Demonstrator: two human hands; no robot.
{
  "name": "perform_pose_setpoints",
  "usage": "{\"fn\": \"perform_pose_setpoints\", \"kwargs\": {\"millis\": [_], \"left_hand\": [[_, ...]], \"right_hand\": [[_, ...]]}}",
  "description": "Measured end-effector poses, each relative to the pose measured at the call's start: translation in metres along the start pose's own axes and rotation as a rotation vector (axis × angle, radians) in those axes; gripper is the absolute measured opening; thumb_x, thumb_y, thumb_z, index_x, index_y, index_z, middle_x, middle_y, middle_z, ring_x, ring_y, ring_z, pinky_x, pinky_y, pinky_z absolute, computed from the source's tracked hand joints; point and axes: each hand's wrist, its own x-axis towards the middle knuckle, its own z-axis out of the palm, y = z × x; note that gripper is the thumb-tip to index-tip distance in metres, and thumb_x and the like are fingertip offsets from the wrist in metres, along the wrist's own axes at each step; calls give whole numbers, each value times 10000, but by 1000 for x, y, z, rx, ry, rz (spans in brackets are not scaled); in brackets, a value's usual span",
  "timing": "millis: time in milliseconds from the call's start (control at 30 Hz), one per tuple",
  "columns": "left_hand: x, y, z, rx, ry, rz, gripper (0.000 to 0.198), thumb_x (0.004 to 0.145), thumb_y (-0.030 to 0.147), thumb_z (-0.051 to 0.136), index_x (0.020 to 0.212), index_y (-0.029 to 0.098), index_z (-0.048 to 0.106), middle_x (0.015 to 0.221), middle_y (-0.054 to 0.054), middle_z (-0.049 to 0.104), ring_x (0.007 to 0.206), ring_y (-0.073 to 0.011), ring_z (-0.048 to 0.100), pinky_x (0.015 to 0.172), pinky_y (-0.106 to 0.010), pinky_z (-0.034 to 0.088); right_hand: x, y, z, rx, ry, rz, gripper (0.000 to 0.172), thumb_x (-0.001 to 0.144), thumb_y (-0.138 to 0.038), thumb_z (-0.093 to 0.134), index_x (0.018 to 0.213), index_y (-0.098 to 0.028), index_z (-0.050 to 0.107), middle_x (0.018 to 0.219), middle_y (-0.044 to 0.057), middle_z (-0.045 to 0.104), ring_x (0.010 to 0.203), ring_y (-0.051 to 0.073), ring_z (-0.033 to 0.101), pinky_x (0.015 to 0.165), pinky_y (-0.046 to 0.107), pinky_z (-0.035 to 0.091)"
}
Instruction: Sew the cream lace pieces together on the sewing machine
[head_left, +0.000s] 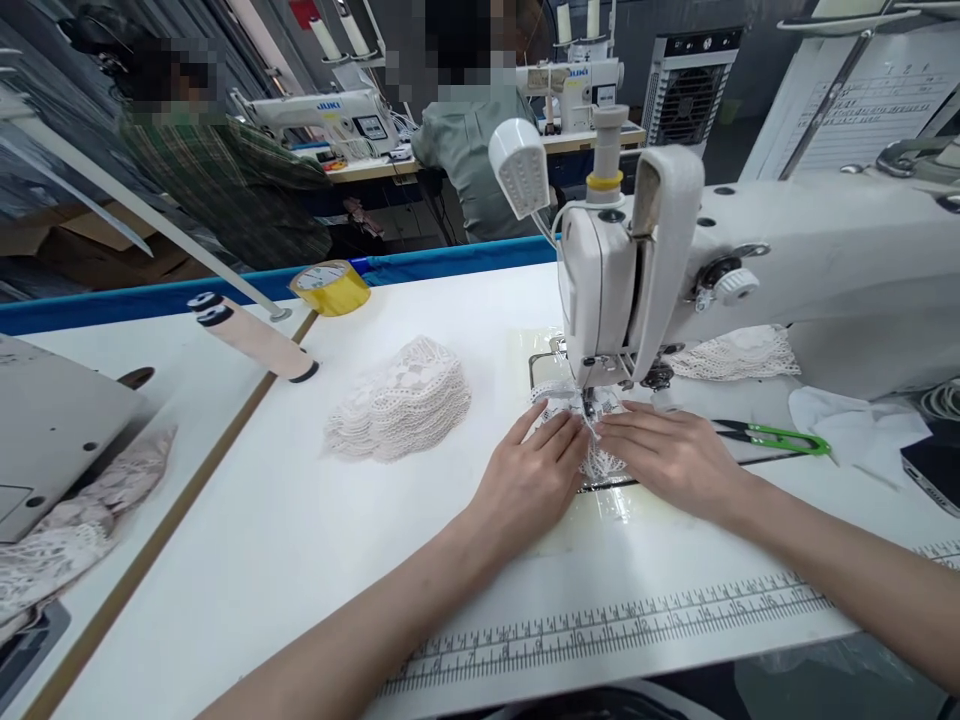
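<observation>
A small piece of white lace lies under the presser foot of a white sewing machine. My left hand rests on the lace's left side, fingers stretched toward the needle area and its thumb mostly hidden. From the right, my right hand lies flat on the same lace, fingertips beside the foot. Both hands press from above with outstretched fingers. Left of them sits a stack of scalloped lace pieces. More lace lies behind, beneath the machine arm.
Green-handled thread snips lie right of my right hand. A yellow tape roll and a thread cone are at the far left. A printed ruler runs along the front edge. Two people sit at other machines beyond.
</observation>
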Motion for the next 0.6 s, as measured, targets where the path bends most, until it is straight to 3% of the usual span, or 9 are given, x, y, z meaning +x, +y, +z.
{"fn": "perform_pose_setpoints", "kwargs": {"millis": [300,600], "left_hand": [[-3,6,-2,-21,40,6,263,903,143,473,1084,95,658,1094,-112,688,1030,-206,645,1024,-430,457],[2,4,-1,10,42,-25,305,933,283,478,1089,89,655,1073,-104,697,1045,-213,638,1050,-444,426]], "right_hand": [[-1,-2,1,-46,-9,-36,210,860,-38,524,983,-97,684,1030,90,708,968,200,660,923,377,532],[1,-2,2,-105,-9,29,231,863,-40,504,980,-120,687,1039,68,708,922,192,671,731,324,574]]}}
